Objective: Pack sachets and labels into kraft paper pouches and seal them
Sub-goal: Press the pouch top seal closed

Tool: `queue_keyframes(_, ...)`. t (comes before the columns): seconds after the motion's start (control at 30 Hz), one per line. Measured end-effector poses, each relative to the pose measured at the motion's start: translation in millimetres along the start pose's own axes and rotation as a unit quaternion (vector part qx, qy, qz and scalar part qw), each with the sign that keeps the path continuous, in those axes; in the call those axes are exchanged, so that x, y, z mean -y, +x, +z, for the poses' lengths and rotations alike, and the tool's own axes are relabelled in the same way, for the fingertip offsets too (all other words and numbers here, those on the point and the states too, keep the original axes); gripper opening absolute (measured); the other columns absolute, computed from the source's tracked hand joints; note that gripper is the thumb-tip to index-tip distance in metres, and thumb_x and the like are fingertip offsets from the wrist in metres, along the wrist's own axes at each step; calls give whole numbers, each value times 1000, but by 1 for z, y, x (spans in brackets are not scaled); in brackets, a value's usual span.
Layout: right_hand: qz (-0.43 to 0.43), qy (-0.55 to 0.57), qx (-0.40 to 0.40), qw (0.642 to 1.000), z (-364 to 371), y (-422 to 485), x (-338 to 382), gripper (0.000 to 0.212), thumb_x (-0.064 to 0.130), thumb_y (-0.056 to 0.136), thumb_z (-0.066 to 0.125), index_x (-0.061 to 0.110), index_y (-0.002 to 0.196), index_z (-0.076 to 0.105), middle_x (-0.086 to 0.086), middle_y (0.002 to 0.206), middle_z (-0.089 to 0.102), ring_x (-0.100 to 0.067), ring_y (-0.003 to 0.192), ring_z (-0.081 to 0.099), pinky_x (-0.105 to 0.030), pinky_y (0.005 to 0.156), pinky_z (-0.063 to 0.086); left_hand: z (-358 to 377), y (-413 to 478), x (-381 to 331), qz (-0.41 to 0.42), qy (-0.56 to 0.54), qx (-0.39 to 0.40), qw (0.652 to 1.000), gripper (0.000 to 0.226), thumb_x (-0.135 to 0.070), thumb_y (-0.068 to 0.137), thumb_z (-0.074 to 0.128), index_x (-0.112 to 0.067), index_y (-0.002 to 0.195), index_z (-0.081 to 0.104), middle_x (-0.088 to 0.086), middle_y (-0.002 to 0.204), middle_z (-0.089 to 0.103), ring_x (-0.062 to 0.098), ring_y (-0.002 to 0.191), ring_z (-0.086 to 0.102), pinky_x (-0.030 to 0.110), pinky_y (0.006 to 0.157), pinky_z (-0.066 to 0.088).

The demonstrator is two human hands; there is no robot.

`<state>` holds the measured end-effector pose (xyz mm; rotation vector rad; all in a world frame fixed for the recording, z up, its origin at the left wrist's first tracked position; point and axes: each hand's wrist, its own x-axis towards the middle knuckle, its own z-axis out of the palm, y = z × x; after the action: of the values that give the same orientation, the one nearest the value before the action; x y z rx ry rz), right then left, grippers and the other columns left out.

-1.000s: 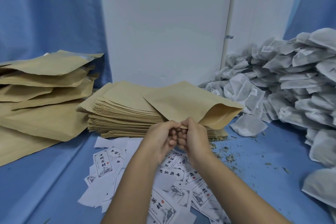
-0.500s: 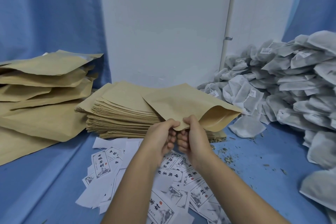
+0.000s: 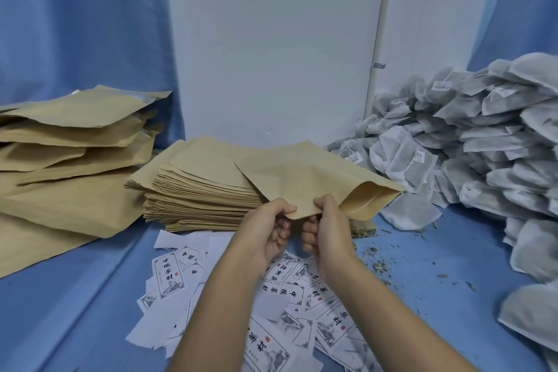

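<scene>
We note a kraft pouch (image 3: 305, 175) of matte tan paper, flat along its far edge and bulged open at its right end, where the mouth gapes in a rounded oval and shows a smooth tan lining. It is held off the surface, above and just in front of a stack of flat pouches (image 3: 196, 187).

Both hands are clamped on its near corner. The left hand (image 3: 265, 229) pinches the paper with the thumb on top and the fingers curled under. The right hand (image 3: 326, 232) does the same just beside it, with a narrow gap between the 2 hands. The paper dips in a shallow fold between the 2 thumbs.

The stack of flat pouches has crisp, rounded corners and thin layered edges, slightly fanned. To the left lies a looser pile of larger kraft pouches (image 3: 69, 142), puffed and creased.

Under the forearms, white paper labels (image 3: 283, 290) lie scattered, rectangular, printed with black characters, ink drawings and small red seals.

To the right, grey-white mesh sachets (image 3: 483, 142) are heaped, soft and pillow-shaped, some with small white tags. Dried herb crumbs (image 3: 377, 263) speckle the blue cloth (image 3: 75, 296) near them.
</scene>
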<state>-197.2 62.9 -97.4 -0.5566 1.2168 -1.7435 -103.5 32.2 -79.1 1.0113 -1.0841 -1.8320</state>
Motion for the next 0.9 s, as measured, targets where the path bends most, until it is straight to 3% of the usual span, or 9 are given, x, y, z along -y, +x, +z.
queue_keyframes(0.77,-13,11,-55,998,-13,10,9,26,16,87,40,21,64,29,10,40,23,-7,31,17,-16,31,15,-10,-2,-4,-13,-16,-6,1000,20,-6,82,53,-13,67,43,-3,40,37,7,32,27,15,34,22)
queue_keyframes(0.9,8,34,3,999,-8,8,8,29,15,91,38,20,63,29,10,39,23,-6,31,16,-18,31,13,-3,1,-1,60,-51,-94,992,22,-9,82,53,-15,64,42,-5,41,35,9,35,27,19,38,21)
